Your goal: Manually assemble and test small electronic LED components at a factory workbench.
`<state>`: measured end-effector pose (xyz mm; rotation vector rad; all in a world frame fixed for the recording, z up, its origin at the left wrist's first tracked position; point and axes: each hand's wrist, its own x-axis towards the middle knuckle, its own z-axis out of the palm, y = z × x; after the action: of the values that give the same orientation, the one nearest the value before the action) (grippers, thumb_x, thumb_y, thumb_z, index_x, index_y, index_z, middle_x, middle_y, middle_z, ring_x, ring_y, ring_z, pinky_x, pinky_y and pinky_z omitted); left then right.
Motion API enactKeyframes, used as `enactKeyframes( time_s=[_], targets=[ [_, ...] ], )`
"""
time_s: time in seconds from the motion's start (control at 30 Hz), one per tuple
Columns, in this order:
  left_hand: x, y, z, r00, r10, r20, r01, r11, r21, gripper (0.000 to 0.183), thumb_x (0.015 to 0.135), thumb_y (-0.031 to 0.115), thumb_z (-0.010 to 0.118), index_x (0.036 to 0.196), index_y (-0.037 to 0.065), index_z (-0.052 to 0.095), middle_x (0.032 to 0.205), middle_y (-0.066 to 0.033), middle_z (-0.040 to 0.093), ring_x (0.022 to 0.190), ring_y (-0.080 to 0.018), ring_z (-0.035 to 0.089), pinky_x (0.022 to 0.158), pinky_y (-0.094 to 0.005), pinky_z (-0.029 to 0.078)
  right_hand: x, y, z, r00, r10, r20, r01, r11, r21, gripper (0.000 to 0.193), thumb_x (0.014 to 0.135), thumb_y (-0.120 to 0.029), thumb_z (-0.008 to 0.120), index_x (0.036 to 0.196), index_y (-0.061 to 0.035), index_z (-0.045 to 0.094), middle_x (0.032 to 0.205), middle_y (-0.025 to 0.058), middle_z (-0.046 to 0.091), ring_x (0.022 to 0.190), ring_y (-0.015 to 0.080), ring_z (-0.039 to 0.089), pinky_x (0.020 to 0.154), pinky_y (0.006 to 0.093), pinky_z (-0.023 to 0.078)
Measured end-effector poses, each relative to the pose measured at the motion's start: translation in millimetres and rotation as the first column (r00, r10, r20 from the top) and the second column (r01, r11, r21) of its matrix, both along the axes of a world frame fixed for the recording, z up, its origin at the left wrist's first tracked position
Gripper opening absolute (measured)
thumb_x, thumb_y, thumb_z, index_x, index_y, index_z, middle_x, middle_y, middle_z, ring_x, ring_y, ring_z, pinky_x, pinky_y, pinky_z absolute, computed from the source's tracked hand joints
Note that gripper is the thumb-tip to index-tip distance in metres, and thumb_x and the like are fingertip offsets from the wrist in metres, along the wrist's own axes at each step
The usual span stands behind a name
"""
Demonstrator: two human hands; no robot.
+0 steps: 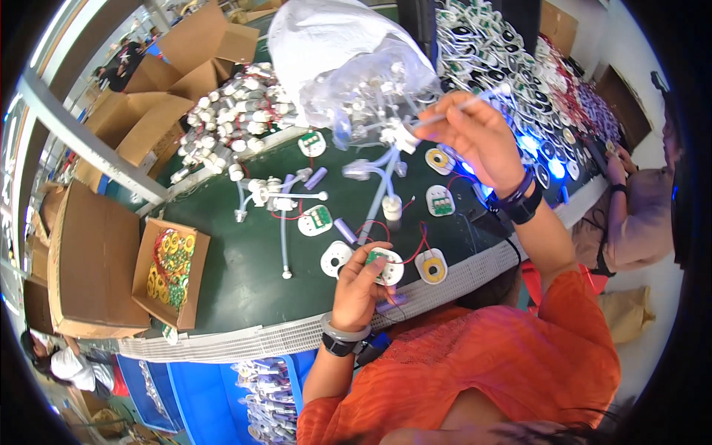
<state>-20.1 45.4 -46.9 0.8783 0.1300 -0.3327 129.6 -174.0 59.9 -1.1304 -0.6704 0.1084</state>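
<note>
The white sack (326, 37), crinkled plastic, lies toward the far side of the smooth, dark green desk (233, 297). Directly nearer the wearer than the sack, the left hand (356, 285) pinches a rounded, glossy white plate (391, 272) carrying a green circuit board, thin red wire trailing off it. To the sack's right, the right hand (478, 137) grips a slim translucent tube (486, 96) between thumb and fingers; a chunky white plastic fitting (401, 136) sits at its fingertips, touching or not I cannot tell. Left of the sack are heaped stubby white-and-grey cylinders (241, 111); right of it, a tangled pile of white plates and cords (482, 55). Nearer and further left, a cardboard tray (189, 304) holds yellow rings.
</note>
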Motion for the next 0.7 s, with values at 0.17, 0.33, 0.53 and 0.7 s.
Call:
enactKeyframes(
  time_s=[0.17, 0.33, 0.53, 0.7],
  targets=[
    [-1.2, -0.6, -1.4, 1.000, 0.031, 0.006, -0.031, 0.998, 0.062, 0.030, 0.094, 0.016, 0.054, 0.119, -0.002, 0.054, 0.085, -0.0079, 0.063, 0.058, -0.0142, 0.059, 0.046, -0.0270, 0.051, -28.8, -55.2, -46.5, 0.937, -0.344, -0.054, 0.331, 0.928, -0.172, 0.019, 0.099, -0.016, 0.052, 0.106, 0.0008, 0.058, 0.105, 0.0135, 0.066, 0.099, 0.0252, 0.067, 0.092, 0.0361, 0.051],
    [-0.1, -1.2, -0.9, 0.998, 0.059, -0.001, -0.059, 0.998, 0.029, 0.030, 0.094, 0.014, 0.056, 0.120, -0.001, 0.053, 0.086, -0.0083, 0.064, 0.062, -0.0146, 0.062, 0.048, -0.0268, 0.053, -65.1, -91.5, -85.7, 0.873, -0.487, 0.006, 0.450, 0.801, -0.395, 0.020, 0.098, -0.015, 0.053, 0.108, 0.0008, 0.059, 0.107, 0.0096, 0.064, 0.098, 0.0193, 0.065, 0.086, 0.0315, 0.051],
    [0.6, -5.4, 2.8, 0.957, 0.269, 0.112, -0.277, 0.959, 0.062, 0.031, 0.096, 0.019, 0.049, 0.119, -0.001, 0.049, 0.072, -0.0062, 0.055, 0.052, -0.0137, 0.052, 0.041, -0.0266, 0.045, -88.8, -109.4, -47.3, 0.826, -0.298, 0.479, 0.553, 0.265, -0.789, 0.023, 0.092, -0.012, 0.057, 0.112, -0.0012, 0.060, 0.108, 0.0116, 0.063, 0.096, 0.0264, 0.064, 0.080, 0.0344, 0.051],
    [-6.8, -4.0, 10.8, 0.951, 0.243, 0.191, -0.255, 0.966, 0.040, 0.032, 0.096, 0.022, 0.050, 0.118, -0.001, 0.048, 0.068, -0.0057, 0.054, 0.047, -0.0122, 0.049, 0.035, -0.0237, 0.037, -90.0, -127.1, -5.4, 0.685, -0.340, 0.644, 0.715, 0.147, -0.683, 0.023, 0.083, -0.018, 0.064, 0.103, -0.0056, 0.064, 0.098, 0.0128, 0.066, 0.085, 0.0335, 0.063, 0.072, 0.0400, 0.051]
  ],
)
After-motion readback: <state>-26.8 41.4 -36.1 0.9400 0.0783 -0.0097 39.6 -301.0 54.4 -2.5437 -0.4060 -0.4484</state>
